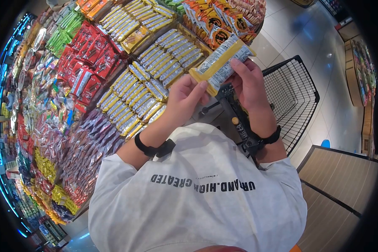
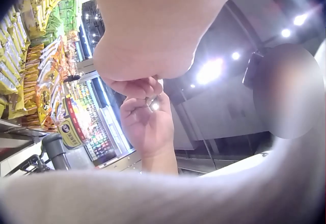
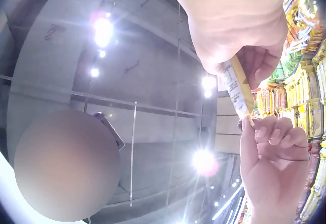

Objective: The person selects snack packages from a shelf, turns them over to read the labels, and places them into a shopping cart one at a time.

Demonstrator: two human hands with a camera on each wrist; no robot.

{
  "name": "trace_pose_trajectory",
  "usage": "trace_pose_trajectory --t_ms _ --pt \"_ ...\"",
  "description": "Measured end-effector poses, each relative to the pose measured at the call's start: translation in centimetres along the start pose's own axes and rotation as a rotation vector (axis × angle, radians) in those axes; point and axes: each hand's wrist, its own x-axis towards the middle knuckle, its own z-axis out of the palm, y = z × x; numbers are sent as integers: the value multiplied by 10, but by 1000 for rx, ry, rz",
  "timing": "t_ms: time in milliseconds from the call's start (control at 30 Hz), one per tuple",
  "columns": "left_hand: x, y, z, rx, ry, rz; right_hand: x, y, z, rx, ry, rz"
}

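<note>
A yellow and silver wrapped packet [image 1: 222,63], printed with small text, is held up between both hands in the head view. The left hand [image 1: 187,95] pinches its lower left end between thumb and curled fingers. At its right part the right hand [image 1: 250,82] grips the packet, thumb on the printed face. The right wrist view shows the packet [image 3: 237,89] running from the right hand [image 3: 244,35] down to the fingertips of the left hand [image 3: 275,157]. Most of the packet is hidden in the left wrist view, behind the left hand [image 2: 147,35].
Rows of yellow-wrapped packets [image 1: 132,98] lie on the display at the left, beside red packets [image 1: 88,54] and many loose sweets [image 1: 50,126]. A black wire shopping cart [image 1: 296,92] stands right of the hands. A brown panelled surface [image 1: 340,176] is at the lower right.
</note>
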Motion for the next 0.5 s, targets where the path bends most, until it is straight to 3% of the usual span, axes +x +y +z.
trace_pose_trajectory --t_ms 500 --pt "-6 2 9 -40 -54 -77 -10 -4 -11 -16 5 -24"
